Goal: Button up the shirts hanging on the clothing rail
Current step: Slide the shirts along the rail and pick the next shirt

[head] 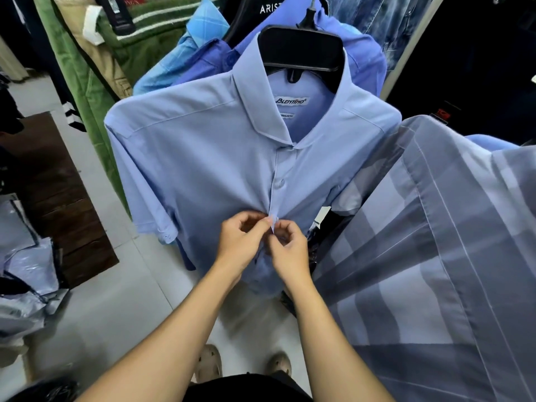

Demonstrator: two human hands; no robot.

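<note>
Both grips (272,230) pinch shirt (203,158) placket below fastened button (280,183).

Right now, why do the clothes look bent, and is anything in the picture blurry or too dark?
Head view: the wide lens bows the edges, so the striped shirt looms large; the light blue shirt is evenly lit and sharp, its collar label readable; both hands look crisp; the upper right corner is nearly black.

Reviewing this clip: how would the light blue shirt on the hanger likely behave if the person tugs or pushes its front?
Probably floppy: the light blue shirt puckers where the left hand and right hand pinch its placket. It likely swings rather than resists, since it hangs only from the black hanger. It looks thin and light, draping softly at the sleeves.
</note>
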